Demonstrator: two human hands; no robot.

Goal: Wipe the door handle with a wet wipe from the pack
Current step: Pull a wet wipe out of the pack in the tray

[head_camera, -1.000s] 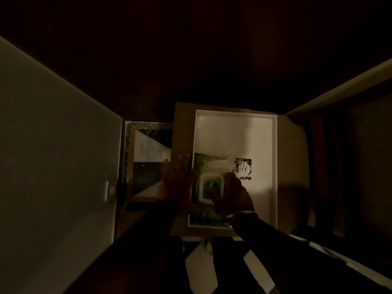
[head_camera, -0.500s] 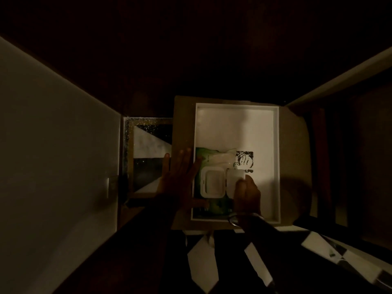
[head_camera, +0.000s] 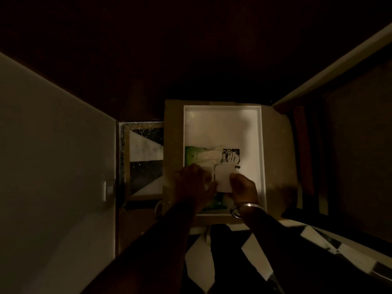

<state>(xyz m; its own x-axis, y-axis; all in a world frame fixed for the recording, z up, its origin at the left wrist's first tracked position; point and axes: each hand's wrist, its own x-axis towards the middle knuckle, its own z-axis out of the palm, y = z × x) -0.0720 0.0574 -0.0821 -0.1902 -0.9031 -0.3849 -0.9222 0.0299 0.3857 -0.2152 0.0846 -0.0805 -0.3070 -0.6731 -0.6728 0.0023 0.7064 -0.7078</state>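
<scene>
A green wet wipe pack [head_camera: 191, 156] lies in a white tray [head_camera: 261, 145], at the tray's near left. Its white flip lid [head_camera: 222, 177] is swung open to the right. My right hand [head_camera: 244, 188] holds the lid's near edge with its fingertips. My left hand [head_camera: 194, 184] lies over the pack's opening with bent fingers; what they touch is hidden. A crumpled white wipe [head_camera: 209, 155] sits on the far end of the pack. No door handle shows in this dim view.
The tray rests on a beige surface [head_camera: 172, 134]. A pale door or panel [head_camera: 53, 166] fills the left, with a small light fitting [head_camera: 104, 190] at its edge. Black-and-white patterned floor [head_camera: 144, 145] lies between them. A dark wall and pale rail [head_camera: 331, 66] run along the right.
The lid has been flipped open to the right by my right hand, which now holds it. My left hand has slid from the pack's left side onto the opening.
</scene>
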